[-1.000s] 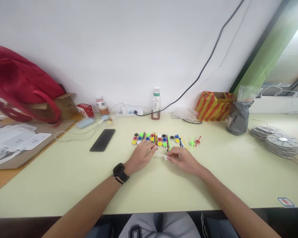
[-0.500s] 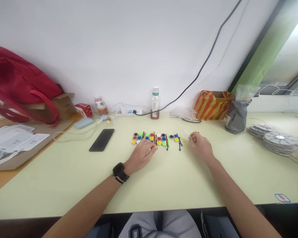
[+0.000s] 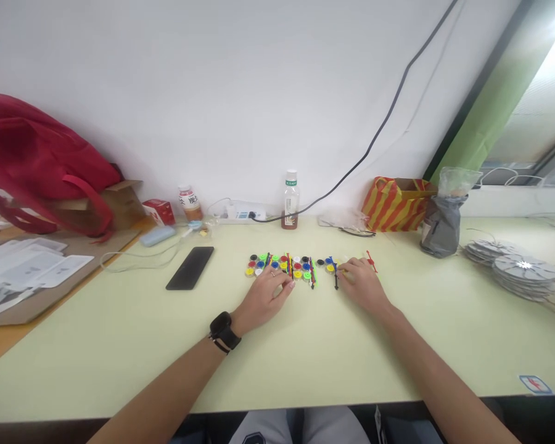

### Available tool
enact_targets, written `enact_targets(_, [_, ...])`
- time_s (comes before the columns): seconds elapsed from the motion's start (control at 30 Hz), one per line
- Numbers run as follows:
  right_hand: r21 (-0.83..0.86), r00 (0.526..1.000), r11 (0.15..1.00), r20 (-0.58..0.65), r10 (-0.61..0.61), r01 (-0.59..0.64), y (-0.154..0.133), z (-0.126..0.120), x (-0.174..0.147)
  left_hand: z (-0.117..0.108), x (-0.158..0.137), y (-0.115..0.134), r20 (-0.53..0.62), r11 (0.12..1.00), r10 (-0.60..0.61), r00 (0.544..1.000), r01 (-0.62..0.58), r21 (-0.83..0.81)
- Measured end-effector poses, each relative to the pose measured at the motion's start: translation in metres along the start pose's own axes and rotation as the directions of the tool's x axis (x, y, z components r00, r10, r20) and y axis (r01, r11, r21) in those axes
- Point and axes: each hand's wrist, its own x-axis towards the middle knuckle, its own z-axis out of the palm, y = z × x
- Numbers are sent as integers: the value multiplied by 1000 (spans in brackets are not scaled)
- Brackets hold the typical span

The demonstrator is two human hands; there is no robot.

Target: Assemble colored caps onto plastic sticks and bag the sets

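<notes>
Right hand has shifted left and nearer, uncovering red arrow; now beside black arrow on counter, work apparently centred there. Left hand stays by coloured discs. Hands apart; cannot tell either grip.

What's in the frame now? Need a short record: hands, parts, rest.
left hand: palm down at the near edge of the discs, watch on wrist; grip unclear
right hand: fingers down beside the black arrow; anything held is hidden
disc colours: black, red, blue, green, yellow, white
red arrow: just beyond the right hand, partly hidden
phone: flat on the table, left of the discs
by the wall: two bottles, striped bag
far right: stacked grey blades
</notes>
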Motion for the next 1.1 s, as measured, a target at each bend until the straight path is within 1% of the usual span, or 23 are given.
enact_targets(0.17, [-29,994,997,81,75,-73,-14,-2,-3,-1,-1,2,1,1000,-12,1000,12,-4])
enact_targets(0.43, [-58,975,983,130,182,-176,-5,-1,0,-1,-1,4,25,1000,-15,1000,15,-19])
enact_targets(0.5, [-68,973,980,129,194,-187,-4,-1,1,0,-1,3,22,1000,-10,1000,11,-15])
enact_targets(0.67, [-124,972,969,73,224,-214,-5,-4,0,0,-1,2,27,1000,-17,999,18,-11])
enact_targets(0.8, [-150,972,966,73,223,-210,-6,-4,0,-1,-2,3,40,1000,-26,999,27,-13])
enact_targets(0.93, [-158,978,970,66,198,-186,-6,-3,1,-2,-1,5,36,999,-29,999,30,-22])
enact_targets(1.1, [-160,972,964,65,227,-214,-4,-3,2,-1,-1,3,37,1000,-23,999,23,-14])
